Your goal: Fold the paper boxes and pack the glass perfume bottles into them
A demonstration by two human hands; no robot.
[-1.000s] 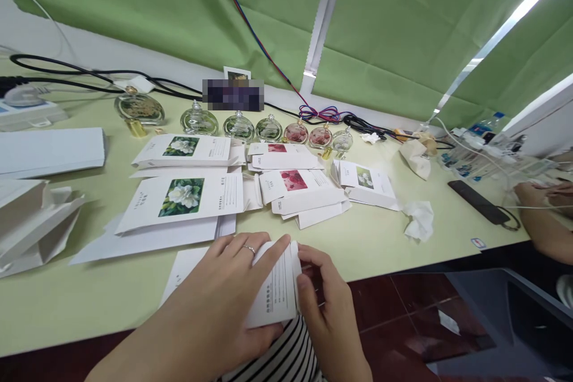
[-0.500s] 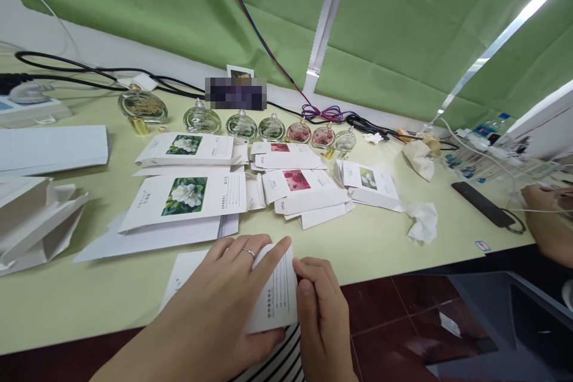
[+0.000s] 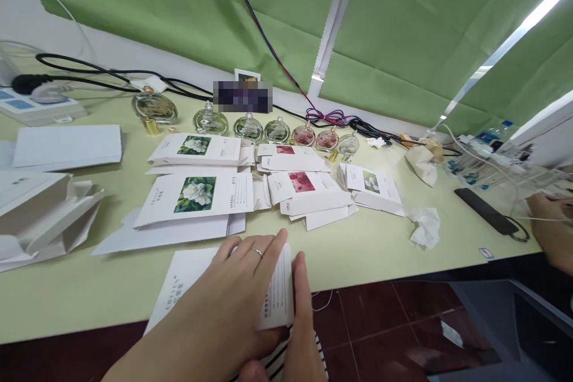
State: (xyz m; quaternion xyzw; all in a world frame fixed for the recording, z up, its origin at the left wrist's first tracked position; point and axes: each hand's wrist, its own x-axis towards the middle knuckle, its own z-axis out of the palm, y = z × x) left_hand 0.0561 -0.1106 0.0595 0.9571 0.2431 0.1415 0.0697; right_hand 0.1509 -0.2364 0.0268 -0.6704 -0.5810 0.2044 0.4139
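Observation:
A white printed cardboard box (image 3: 283,286) lies at the front edge of the table. My left hand (image 3: 237,292) is laid across its top, fingers together and thumb under the near side, gripping it. A ring is on one finger. Along the box's right end, the index finger of my right hand (image 3: 303,316) is stretched out and pressed against it, with the thumb low beneath. The right hand's other fingers are hidden. Just beyond lie a box with a white flower picture (image 3: 197,194) and a box with red roses (image 3: 301,182), both with end flaps out.
Several glass perfume bottles (image 3: 248,127) line the back of the table. At left stand an open white carton (image 3: 45,215) and a power strip (image 3: 27,107). A crumpled tissue (image 3: 425,228), a black bar-shaped object (image 3: 486,210) and another person's arm (image 3: 553,230) are at right.
My right hand's fingers were curled at the box's right end; now the index finger is straight along it and the hand is lower. The view has shifted slightly left.

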